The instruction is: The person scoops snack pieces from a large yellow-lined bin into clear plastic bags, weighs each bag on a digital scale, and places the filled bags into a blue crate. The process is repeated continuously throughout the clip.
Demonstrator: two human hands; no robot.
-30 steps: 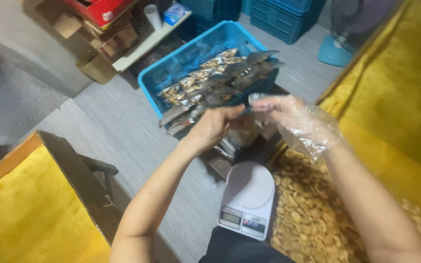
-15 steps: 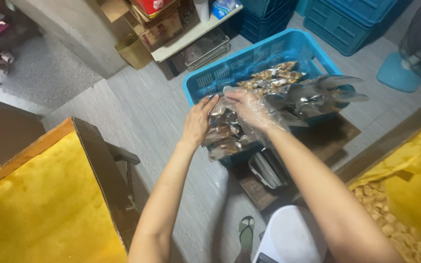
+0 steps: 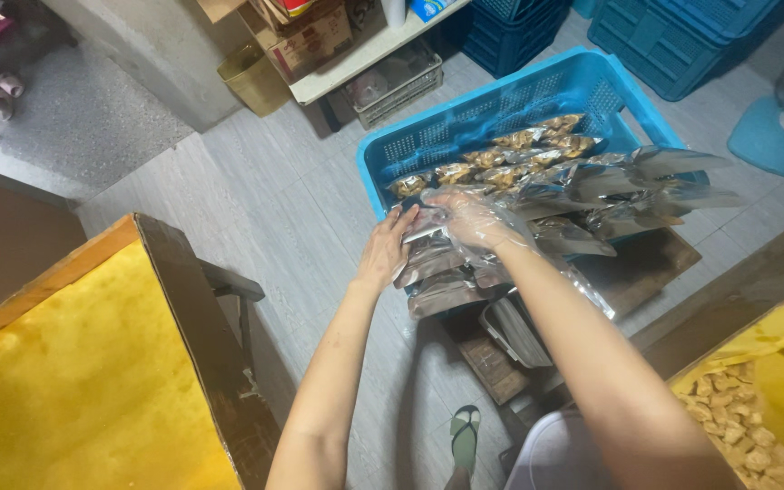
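Packing is the step in hand: both hands hold one silvery snack pouch (image 3: 428,238) over the near end of the blue crate (image 3: 510,109). Left hand (image 3: 385,254) steadies its edge, the plastic-gloved right hand (image 3: 466,218) grips the top. Setting it down calls for lining it up against the pouch row (image 3: 537,181).

From here I can't see my right hand (image 3: 467,218) cleanly: a loose clear glove blurs its fingers, and whether they pinch a pouch (image 3: 430,257) I cannot tell. My left hand (image 3: 385,249) covers the pouch's near edge. The crate (image 3: 465,136) hides its lower front wall behind stacked pouches. What's inside the silver pouches is too blurred to name. The yellow bin (image 3: 65,363) runs off the left and bottom edges; the snack pile (image 3: 746,426) is cut by the right edge. My foot (image 3: 465,434) shows only in part.
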